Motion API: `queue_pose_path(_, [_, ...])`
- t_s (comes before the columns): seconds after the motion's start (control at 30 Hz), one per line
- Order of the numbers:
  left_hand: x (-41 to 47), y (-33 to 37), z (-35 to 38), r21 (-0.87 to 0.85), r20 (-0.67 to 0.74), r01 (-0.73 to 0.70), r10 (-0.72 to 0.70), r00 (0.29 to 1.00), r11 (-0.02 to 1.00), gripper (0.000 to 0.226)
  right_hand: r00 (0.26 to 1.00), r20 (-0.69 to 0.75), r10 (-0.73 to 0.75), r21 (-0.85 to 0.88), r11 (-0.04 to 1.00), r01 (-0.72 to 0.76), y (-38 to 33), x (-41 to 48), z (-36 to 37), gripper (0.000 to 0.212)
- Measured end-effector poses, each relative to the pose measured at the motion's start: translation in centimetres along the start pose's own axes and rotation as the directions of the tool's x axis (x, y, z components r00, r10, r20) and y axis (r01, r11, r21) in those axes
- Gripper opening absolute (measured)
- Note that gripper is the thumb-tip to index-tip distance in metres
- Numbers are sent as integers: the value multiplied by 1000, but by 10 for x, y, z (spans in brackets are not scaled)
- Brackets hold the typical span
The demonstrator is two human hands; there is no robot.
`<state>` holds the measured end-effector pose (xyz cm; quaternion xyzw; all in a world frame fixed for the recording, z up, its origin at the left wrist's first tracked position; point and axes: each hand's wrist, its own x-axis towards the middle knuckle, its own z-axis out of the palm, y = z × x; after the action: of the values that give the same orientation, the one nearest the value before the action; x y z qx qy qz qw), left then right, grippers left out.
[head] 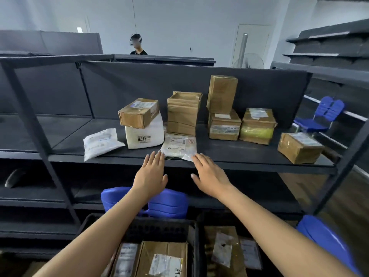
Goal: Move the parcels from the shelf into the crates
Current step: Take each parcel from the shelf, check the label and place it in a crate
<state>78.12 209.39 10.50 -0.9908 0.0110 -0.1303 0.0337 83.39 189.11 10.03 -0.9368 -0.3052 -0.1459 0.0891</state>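
Note:
A flat clear-plastic parcel lies at the front edge of the dark shelf. My left hand is stretched out flat just left of it, fingertips at the shelf edge. My right hand is also flat, its fingertips at the parcel's right front corner; contact is unclear. Further parcels stand on the shelf: a white mailer, a white bag marked 3270 with a brown box on top, and several taped brown boxes. Two black crates below hold boxes.
Blue plastic chairs stand under the shelf, at the lower right and beyond the shelf's right end. A brown box sits near the shelf's right edge. A person stands behind the shelving.

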Motion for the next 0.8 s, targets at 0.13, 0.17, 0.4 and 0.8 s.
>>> queue_pose_path(0.13, [18,-12,-17,37,-51,18,-16,999,999,73,999,-45,-23,23,999,24,-6,32,-7,65])
queue_pose_path(0.17, [22,-16,-21,46,-74,19,-16,997,999,72,999,-46,-24,33,999,26,-9,40,-8,66])
queue_pose_path(0.4, [64,-63,-40,93,-154,61,-46,987,994,76,995,-56,-81,30,996,83,-26,108,-14,68])
queue_pose_path(0.8, [125,-140,-42,138,-159,115,-93,983,984,92,981,-105,-166,-20,986,165,-54,218,-4,81])
